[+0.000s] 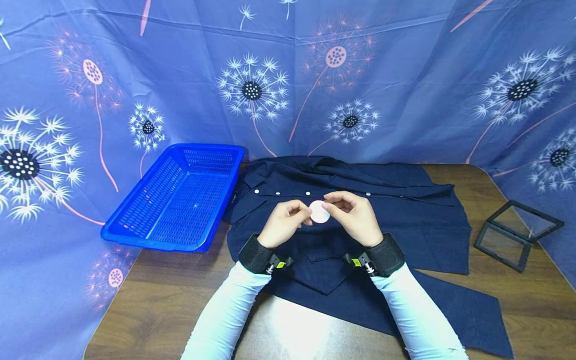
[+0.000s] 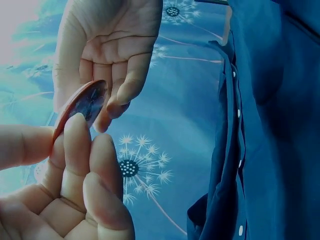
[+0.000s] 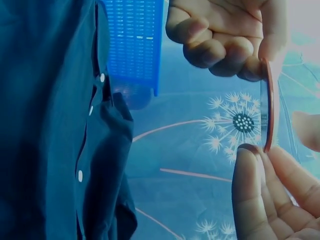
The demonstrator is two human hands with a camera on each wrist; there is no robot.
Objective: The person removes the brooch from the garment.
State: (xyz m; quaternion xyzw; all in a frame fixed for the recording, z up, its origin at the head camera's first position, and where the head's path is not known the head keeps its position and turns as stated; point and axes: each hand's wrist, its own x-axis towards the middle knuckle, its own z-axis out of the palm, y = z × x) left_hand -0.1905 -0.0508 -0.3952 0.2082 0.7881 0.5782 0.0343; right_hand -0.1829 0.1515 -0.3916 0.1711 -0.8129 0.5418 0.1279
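Left hand: The left hand [image 1: 284, 221] was up over the middle of the shirt. Its fingers [image 2: 80, 150] were bent and pinched one edge of the little round disc.

Right hand: The right hand [image 1: 352, 214] was close to the left one. Its fingertips [image 3: 248, 165] and thumb were curled round the other edge of the same disc.

Disc: The disc [image 1: 320, 211] was small, flat and round. It looked pale pink from above. From the wrist views it was thin, with a reddish rim [image 3: 268, 107], and it looked see-through or shiny in the middle. It was held in the air between both hands, just above the shirt, not touching it.

Shirt: The dark blue shirt [image 1: 405, 210] lay spread out flat on the table. A row of small white buttons [image 1: 308, 193] ran across it, just past the hands.

Basket: The blue plastic basket [image 1: 180, 195] sat to the left of the shirt, partly off the table edge. Nothing could be seen inside it.

Frames: Two dark square frames [image 1: 517, 234] lay at the right side of the table, well apart from the hands.

Table: The table [image 1: 148, 300] was brown wood. A flowery blue cloth [image 1: 405, 75] hung behind it.

How far along: It looked like an early step. The disc was picked up and held. It was not on the shirt or in the basket yet. The shirt was not folded.
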